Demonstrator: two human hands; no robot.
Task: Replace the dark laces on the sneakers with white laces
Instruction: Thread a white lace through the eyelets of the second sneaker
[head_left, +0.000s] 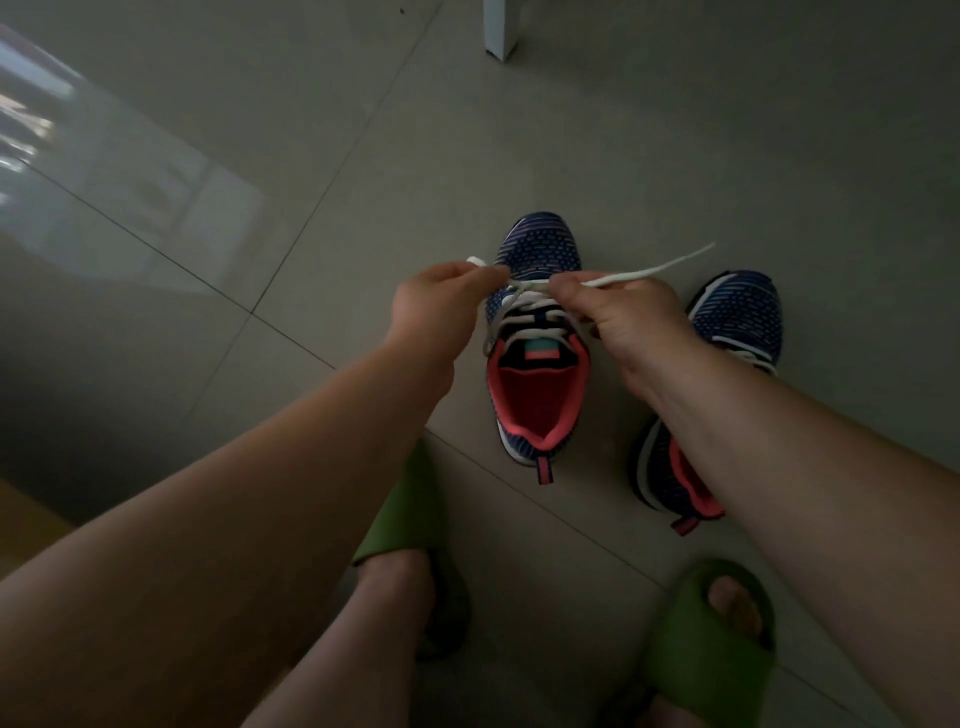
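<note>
Two blue knit sneakers with coral lining stand on the tiled floor. The left sneaker carries a white lace threaded across its eyelets. My left hand pinches one end of that lace above the shoe's left side. My right hand pinches the other end, whose free tail sticks out up and to the right. The right sneaker lies partly behind my right forearm; a bit of white lace shows on it.
My feet in green slides stand on the tiles just below the shoes. A white furniture leg rises at the top. A bright window reflection lies on the floor at left, and a wooden edge shows at lower left.
</note>
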